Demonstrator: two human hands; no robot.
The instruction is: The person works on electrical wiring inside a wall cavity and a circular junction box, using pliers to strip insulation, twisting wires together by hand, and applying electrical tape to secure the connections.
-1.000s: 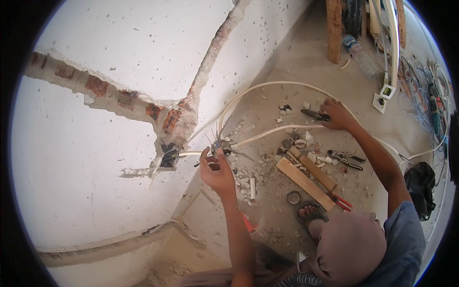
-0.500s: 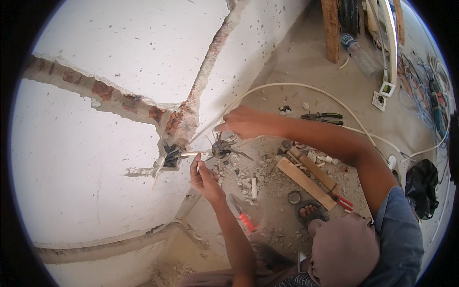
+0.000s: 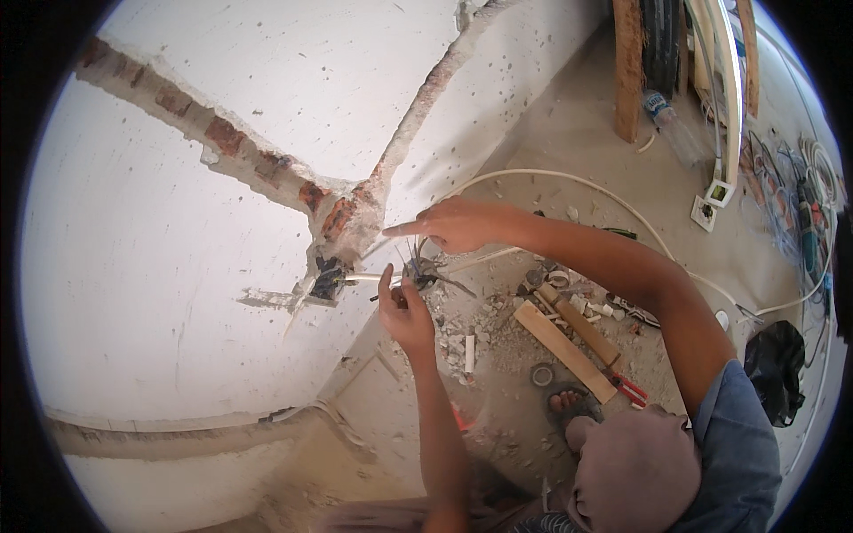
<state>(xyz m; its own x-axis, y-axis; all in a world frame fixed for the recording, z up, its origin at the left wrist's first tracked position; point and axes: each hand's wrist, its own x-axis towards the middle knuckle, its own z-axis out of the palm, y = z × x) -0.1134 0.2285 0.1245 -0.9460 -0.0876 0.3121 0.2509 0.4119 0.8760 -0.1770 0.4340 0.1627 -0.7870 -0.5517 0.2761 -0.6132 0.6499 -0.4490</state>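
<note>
My left hand (image 3: 409, 318) is raised by the wall, its index finger and thumb upright and apart, just in front of a bundle of stripped wires (image 3: 425, 271). A dark stub shows beside its fingers; whether they touch it cannot be told. Above the bundle, my right hand (image 3: 455, 226) stretches its index finger towards the wall, the other fingers curled. A white cable (image 3: 569, 175) arcs across the floor and runs behind that hand. From a recessed wall box (image 3: 330, 279) with dark wires, a white length of cable or tube (image 3: 362, 277) reaches out to the bundle.
Chiselled grooves (image 3: 258, 160) cut the white wall. Rubble (image 3: 498, 311), wooden boards (image 3: 564, 349), a tape roll (image 3: 542, 375) and a red-handled tool (image 3: 631, 391) lie on the floor. At right are a black bag (image 3: 775, 373), a plastic bottle (image 3: 671, 124) and tangled cables (image 3: 782, 186).
The view has shifted, so the wall and floor sit differently. My right index finger now stretches out towards the wall. The left thumb and index finger stand more upright and closer to the wire bundle.
</note>
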